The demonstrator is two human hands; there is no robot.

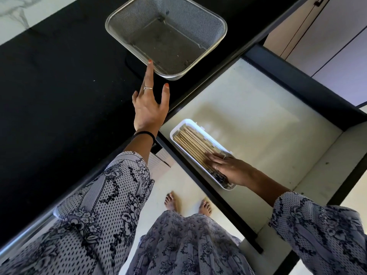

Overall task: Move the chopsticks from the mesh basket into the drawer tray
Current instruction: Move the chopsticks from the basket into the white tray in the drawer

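the chopsticks (190, 144) lie side by side in the white drawer tray (200, 127), which sits on the pale floor of the open drawer (258, 108), near its front left corner. the mesh basket (198, 18) stands on the black table (59, 76) above and to the left of the drawer, and no chopsticks show inside it; only a few dark specks lie on its bottom. judged from this, the moving looks done or nearly so.

what could go wrong from here is small but real. the right hand (228, 167) presses on the near end of the bundle, and a push along the sticks could slide the tray across the smooth drawer floor or ride some sticks up over the far rim. lifting that hand carelessly could drag a stick out with it. the basket sits close to the table edge above the drawer, so a nudge from the left hand (149, 104) could tip it into the drawer.

the right grip is open and flat, fingers laid over the chopsticks and the tray's near end, closed around nothing. the left grip is also open, fingers spread, holding nothing; its longest fingertip reaches the basket's near rim, though i cannot tell whether it truly touches.
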